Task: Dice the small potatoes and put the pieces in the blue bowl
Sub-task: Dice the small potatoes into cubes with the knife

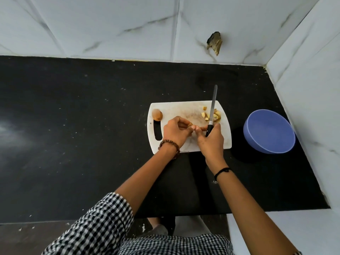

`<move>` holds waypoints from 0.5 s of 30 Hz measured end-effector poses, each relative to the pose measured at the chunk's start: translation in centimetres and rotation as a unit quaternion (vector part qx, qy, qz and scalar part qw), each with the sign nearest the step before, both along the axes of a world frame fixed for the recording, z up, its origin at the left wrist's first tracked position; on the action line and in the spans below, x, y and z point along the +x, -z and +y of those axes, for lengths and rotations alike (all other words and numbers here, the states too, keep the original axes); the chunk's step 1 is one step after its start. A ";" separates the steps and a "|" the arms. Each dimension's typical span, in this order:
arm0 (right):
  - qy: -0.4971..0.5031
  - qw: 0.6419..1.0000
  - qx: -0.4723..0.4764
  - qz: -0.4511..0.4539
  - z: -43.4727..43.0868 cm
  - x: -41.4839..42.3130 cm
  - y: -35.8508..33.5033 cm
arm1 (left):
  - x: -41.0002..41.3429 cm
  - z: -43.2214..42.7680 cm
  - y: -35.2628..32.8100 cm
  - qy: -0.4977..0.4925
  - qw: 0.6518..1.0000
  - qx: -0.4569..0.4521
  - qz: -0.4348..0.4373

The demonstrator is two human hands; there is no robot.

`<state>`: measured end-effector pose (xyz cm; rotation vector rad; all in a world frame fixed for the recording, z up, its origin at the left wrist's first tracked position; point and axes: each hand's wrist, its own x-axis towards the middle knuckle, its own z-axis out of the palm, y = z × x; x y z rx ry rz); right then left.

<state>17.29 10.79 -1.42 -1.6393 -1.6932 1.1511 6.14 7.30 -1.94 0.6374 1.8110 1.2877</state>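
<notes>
A white cutting board [176,107] lies on the black counter. My left hand [174,132] curls over the board's middle and pinches a small potato piece [190,124], mostly hidden by its fingers. My right hand [211,139] grips the black handle of a knife [213,107], blade pointing away over the board. Its fingertips meet those of my left hand. Several diced potato pieces [211,115] lie at the board's far right, beside the blade. A whole small potato [157,115] sits at the board's far left corner. The blue bowl [269,132] stands right of the board and looks empty.
The black counter [82,126] stretches wide to the left. White marble-look tile walls close it at the back and right, with a dark chipped hole [215,42] in the back wall. The counter's front edge runs just below my forearms.
</notes>
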 end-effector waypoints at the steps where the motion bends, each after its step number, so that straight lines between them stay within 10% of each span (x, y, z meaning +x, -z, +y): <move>1: -0.013 1.000 0.013 -0.014 0.3 -0.2 0.0 | 0.0 0.2 0.0 -0.007 0.999 -0.008 0.030; 15: -0.173 0.978 0.054 -0.105 1.6 -0.6 0.8 | -2.1 -0.5 0.2 0.002 0.996 -0.030 0.081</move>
